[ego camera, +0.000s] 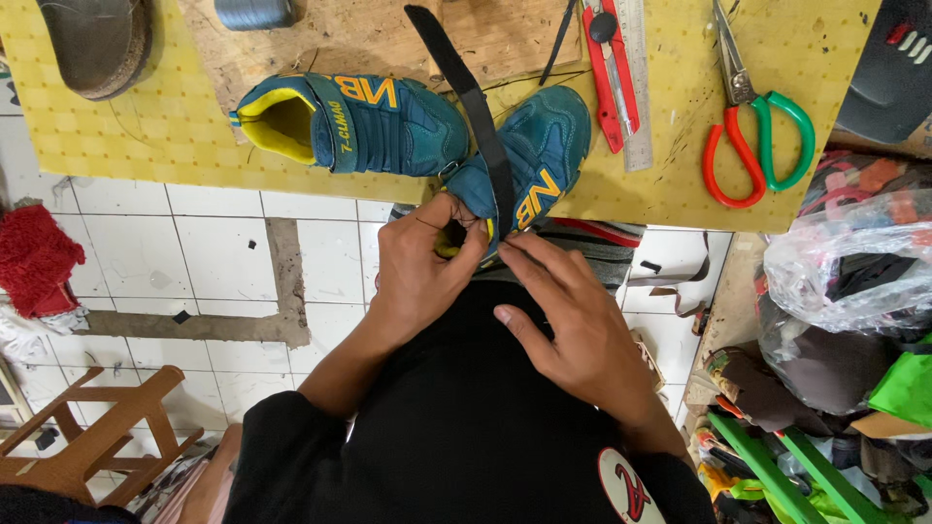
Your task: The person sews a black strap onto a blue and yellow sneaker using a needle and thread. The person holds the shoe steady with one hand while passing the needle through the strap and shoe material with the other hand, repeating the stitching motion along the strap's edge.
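Note:
A teal child's shoe (529, 155) with yellow lettering lies at the near edge of the yellow table (165, 126), heel toward me. A black strap (476, 107) runs over it. My left hand (422, 267) pinches the heel opening of this shoe, fingers closed on it. My right hand (573, 320) rests beside it, fingertips touching the heel and strap end. A dark thread crosses my hands. The matching shoe (354, 121), teal with a yellow lining, lies on its side to the left.
On the table lie red-and-green scissors (757, 141), a red utility knife (610, 68), a metal ruler (636, 87) and a brown shoe (97, 44). A wooden stool (97, 437) stands on the tiled floor at left; bags and clutter (845, 291) crowd the right.

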